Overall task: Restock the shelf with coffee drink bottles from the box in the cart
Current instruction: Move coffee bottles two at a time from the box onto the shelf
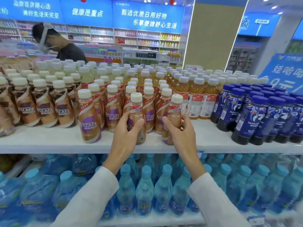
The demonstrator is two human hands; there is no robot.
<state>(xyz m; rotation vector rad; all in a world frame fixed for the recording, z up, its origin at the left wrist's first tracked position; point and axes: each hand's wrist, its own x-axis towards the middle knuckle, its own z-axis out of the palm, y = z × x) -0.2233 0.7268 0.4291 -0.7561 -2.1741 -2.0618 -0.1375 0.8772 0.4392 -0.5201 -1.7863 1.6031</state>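
The left hand (127,128) curls its fingers and thumb round the waist of a coffee drink bottle (137,112). The right hand (180,130) clasps a second coffee drink bottle (174,110) in the same way, just beside the first. Both bottles are tan and waisted, with a cream screw cap, a red and white band at the neck and a purple patch low on the wrap. The first stands about upright and the second leans a little to the right. Their bases are at the front edge of the white shelf (49,143), near its middle; whether they rest on it I cannot tell. Rows of matching Nescafe bottles (89,118) stand behind and to the left. Amber drink bottles (196,95) and dark blue bottles (254,115) fill the shelf toward its right end, and pale blue water bottles (146,185) crowd the tier below
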